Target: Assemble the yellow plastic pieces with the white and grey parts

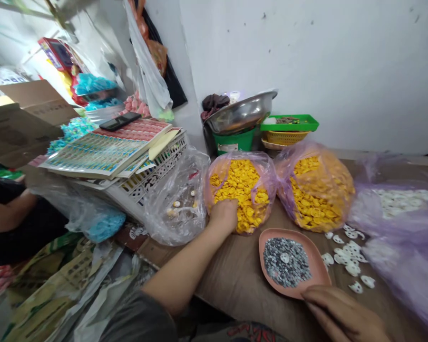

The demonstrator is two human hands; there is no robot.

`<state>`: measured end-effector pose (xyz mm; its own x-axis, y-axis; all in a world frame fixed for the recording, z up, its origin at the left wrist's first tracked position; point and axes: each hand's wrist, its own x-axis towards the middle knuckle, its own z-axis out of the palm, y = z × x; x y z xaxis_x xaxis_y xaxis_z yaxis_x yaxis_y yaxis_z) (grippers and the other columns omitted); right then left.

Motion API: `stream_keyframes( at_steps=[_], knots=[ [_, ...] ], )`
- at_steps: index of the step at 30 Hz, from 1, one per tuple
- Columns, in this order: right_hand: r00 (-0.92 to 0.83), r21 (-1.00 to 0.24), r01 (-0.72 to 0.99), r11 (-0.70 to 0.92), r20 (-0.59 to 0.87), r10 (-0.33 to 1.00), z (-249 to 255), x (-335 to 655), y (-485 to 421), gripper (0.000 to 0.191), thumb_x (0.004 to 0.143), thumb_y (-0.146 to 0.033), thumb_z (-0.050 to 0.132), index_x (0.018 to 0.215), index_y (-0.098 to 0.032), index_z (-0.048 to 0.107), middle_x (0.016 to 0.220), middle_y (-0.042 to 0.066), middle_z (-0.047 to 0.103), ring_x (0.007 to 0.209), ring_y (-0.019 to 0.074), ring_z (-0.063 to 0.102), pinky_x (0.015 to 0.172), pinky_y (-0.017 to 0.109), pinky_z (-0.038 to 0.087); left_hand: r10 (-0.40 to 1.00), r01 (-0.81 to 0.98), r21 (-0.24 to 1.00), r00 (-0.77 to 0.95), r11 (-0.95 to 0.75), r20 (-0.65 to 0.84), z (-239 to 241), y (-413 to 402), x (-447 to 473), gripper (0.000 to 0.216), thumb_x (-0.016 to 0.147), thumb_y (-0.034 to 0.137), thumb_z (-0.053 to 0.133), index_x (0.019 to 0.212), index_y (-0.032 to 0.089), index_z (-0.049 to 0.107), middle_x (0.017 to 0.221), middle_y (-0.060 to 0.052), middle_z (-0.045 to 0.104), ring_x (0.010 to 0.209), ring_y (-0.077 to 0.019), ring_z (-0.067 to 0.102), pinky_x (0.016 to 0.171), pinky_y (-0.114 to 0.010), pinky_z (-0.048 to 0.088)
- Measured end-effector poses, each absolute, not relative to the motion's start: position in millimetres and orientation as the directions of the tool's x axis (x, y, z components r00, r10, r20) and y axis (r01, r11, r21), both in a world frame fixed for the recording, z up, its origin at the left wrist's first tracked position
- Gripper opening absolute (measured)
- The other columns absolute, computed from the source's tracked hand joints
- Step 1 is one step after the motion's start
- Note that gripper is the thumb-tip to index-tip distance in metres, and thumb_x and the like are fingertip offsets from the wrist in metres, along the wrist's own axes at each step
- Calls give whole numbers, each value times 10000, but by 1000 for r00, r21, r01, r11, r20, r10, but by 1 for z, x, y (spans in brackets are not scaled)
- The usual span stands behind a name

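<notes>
My left hand [225, 213] is at the front of an open purple plastic bag [269, 166] full of small yellow plastic pieces [240, 183]. Its fingers point down into the pieces and are hidden. My right hand [342, 311] lies low at the right, touching or just beside the near rim of a pink tray [296, 233]. Its fingers are drawn together; whatever they may hold is too blurred to make out. Many small grey, shiny bits [288, 268] lie in the tray, with one white piece [284, 258] on top.
Loose white pieces [351, 254] lie right of the tray, near a purple bag of white pieces [401, 202]. A second yellow-filled bag [319, 187] stands behind. Left are a clear bag [180, 202] and a white crate [128, 197] under papers. A person's arm [12, 209] shows far left.
</notes>
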<state>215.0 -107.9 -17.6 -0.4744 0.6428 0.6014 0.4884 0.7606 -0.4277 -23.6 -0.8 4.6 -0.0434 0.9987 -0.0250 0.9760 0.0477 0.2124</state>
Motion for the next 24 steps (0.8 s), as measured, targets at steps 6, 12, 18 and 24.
stream_keyframes(
  at_steps=[6, 12, 18, 24],
  knots=[
    [-347, -436, 704, 560, 478, 807, -29, 228, -98, 207, 807, -228, 418, 788, -213, 623, 699, 38, 680, 622, 170, 652, 548, 269, 544, 991, 914, 384, 124, -135, 53, 5, -23, -11, 415, 762, 97, 405, 1144, 160, 555, 1026, -129, 647, 965, -241, 564, 875, -358, 389],
    [-356, -315, 866, 387, 154, 922, -20, 221, -79, 206, 769, -121, 457, 764, -198, 648, 740, 46, 667, 711, 192, 601, 648, 305, 474, 975, 552, 811, 200, -192, 94, -13, -50, 21, 290, 750, 205, 500, 991, 247, 655, 910, -38, 700, 863, -201, 608, 818, -318, 439],
    [-372, -148, 923, 355, -108, 922, -13, 196, -66, 180, 808, -170, 462, 791, -180, 641, 823, 76, 659, 831, 235, 567, 650, 314, 393, 982, 514, 843, 171, -159, 81, -24, -53, 33, 259, 722, 163, 523, 926, 218, 672, 894, -27, 701, 862, -180, 607, 793, -313, 454],
    [-366, -136, 927, 348, -142, 920, -15, 195, -65, 203, 820, -128, 422, 800, -174, 618, 843, 80, 653, 832, 233, 555, 628, 306, 351, 987, 529, 835, 133, -150, 94, -26, -56, 32, 248, 692, 160, 561, 914, 196, 665, 787, -35, 678, 721, -159, 596, 691, -291, 464]
  ],
)
